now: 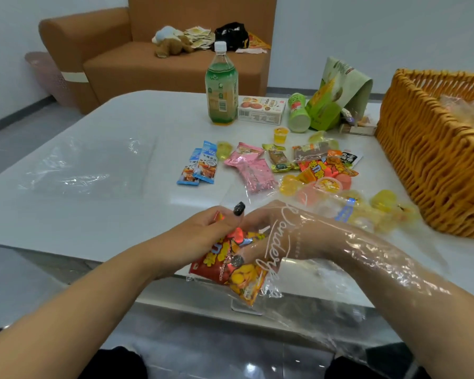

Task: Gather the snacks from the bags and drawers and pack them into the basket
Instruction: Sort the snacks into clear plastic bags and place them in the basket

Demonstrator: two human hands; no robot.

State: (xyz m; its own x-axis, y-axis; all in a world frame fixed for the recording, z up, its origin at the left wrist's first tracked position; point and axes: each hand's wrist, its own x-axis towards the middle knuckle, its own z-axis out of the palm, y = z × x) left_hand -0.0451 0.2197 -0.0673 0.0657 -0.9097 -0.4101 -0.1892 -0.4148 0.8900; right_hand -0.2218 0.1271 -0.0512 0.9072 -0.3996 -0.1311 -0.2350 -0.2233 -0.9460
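Left hand (203, 236): fingers curled, pinching the top of a red snack packet (216, 262) at the table's near edge.
Right hand (271, 231): inside a clear plastic bag (353, 258), fingers curled onto the same packet.
Basket (427, 170): far right on the table (107, 160).
Loose snacks (282, 165): spread between bottle (221, 88) and basket.

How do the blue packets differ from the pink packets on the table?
The blue packets are long, narrow sachets with a printed picture; the pink packets are wider, and foil-shiny. The blue packets lie side by side, nearly parallel, furthest left in the spread; the pink packets overlap at angles, next to other snacks. Both are small sealed wrappers lying flat on the white table, outside the basket, and neither hand touches them.
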